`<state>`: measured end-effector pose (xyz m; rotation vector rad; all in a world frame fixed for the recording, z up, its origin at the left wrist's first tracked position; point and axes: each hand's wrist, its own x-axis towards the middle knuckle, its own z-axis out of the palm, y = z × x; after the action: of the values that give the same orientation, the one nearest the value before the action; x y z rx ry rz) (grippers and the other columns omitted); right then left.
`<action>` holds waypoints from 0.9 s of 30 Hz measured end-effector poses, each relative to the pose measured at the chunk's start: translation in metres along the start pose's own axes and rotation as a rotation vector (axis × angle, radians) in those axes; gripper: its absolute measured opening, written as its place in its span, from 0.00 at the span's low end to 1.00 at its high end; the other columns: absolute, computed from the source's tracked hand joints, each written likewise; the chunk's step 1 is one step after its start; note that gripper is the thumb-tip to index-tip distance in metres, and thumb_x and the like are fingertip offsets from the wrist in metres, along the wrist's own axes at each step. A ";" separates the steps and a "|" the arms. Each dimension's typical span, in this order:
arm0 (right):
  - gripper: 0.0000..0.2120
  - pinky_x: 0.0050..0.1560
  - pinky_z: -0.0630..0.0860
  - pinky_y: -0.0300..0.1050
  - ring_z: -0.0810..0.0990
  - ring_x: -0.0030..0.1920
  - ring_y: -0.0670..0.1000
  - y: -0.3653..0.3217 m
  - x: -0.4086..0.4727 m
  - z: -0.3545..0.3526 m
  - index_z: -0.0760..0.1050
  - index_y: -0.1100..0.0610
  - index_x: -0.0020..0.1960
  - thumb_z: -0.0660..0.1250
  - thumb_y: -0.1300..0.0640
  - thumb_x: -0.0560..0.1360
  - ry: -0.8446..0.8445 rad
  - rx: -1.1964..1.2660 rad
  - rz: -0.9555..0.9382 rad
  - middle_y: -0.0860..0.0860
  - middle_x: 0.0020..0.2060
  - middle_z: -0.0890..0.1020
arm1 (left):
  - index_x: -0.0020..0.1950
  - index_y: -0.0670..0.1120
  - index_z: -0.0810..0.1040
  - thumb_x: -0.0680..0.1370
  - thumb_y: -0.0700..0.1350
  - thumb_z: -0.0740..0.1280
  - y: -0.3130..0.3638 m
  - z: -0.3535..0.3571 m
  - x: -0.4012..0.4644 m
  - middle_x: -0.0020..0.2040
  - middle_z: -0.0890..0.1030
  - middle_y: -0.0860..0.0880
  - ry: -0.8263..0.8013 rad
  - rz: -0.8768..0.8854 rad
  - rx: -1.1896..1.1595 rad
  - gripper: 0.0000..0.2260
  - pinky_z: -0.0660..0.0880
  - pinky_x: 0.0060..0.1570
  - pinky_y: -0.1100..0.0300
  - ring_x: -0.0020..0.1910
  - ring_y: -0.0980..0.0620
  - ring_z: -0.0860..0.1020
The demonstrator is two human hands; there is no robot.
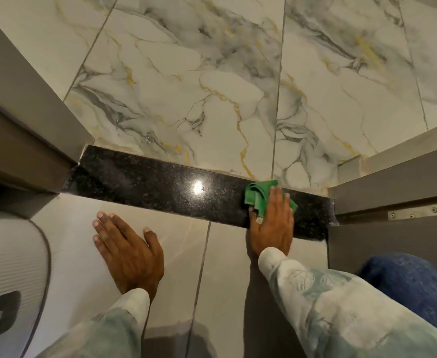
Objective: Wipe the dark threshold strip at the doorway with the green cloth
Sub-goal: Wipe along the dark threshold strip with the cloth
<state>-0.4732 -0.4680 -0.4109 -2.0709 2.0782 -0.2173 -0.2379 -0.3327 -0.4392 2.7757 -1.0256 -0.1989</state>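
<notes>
Your right hand [270, 223] lies flat, fingers straight and together, pressing the crumpled green cloth [260, 198] down rather than pinching it — the cloth is pinned under your palm and fingers, bunched out past the fingertips. It sits on the dark speckled polished-stone threshold strip [160, 187], near the strip's right end, just short of the grey door frame post [393, 187] there. Your left hand [128, 250] is spread open and holds nothing — it rests flat on the plain grey floor tile [227, 267] on the near side of the strip, apparently bracing you.

So you look to be mid-wipe, at the right-hand end. Most of the strip stretches away to the left, a lamp glare shining near its middle. The next move, by my reckoning, calls for a steady flat-handed sweep leftward along the strip to its left corner, keeping the cloth under your palm and off the white marble-veined tiles [212, 86] beyond the far edge.
</notes>
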 end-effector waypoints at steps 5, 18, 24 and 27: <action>0.36 0.79 0.59 0.60 0.58 0.81 0.62 -0.039 0.003 -0.002 0.56 0.60 0.81 0.65 0.50 0.78 -0.013 0.050 0.182 0.58 0.81 0.60 | 0.84 0.36 0.47 0.84 0.56 0.49 -0.001 -0.001 0.003 0.85 0.52 0.33 -0.038 -0.007 0.000 0.35 0.49 0.83 0.39 0.84 0.32 0.52; 0.15 0.45 0.74 0.33 0.81 0.51 0.59 -0.220 -0.033 -0.173 0.78 0.59 0.65 0.66 0.58 0.79 -0.465 0.507 0.119 0.56 0.53 0.84 | 0.85 0.37 0.46 0.85 0.54 0.47 -0.012 -0.220 -0.016 0.86 0.45 0.37 -0.208 0.205 0.030 0.33 0.50 0.84 0.43 0.86 0.38 0.46; 0.12 0.24 0.66 0.19 0.74 0.29 0.23 -0.326 -0.090 -0.318 0.78 0.62 0.61 0.67 0.61 0.78 -0.548 0.567 -0.082 0.40 0.33 0.75 | 0.84 0.36 0.40 0.87 0.54 0.45 -0.030 -0.418 -0.038 0.85 0.41 0.33 -0.278 0.165 0.126 0.32 0.46 0.84 0.40 0.84 0.33 0.43; 0.11 0.31 0.79 0.38 0.80 0.29 0.37 -0.385 -0.117 -0.362 0.78 0.57 0.60 0.65 0.58 0.78 -0.644 0.541 -0.254 0.48 0.34 0.82 | 0.84 0.39 0.37 0.86 0.55 0.41 -0.066 -0.485 -0.038 0.85 0.37 0.35 -0.314 0.033 0.098 0.32 0.43 0.84 0.40 0.84 0.34 0.38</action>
<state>-0.1883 -0.3673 0.0381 -1.7467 1.2171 -0.1083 -0.1348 -0.2015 0.0224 2.8732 -1.1770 -0.6123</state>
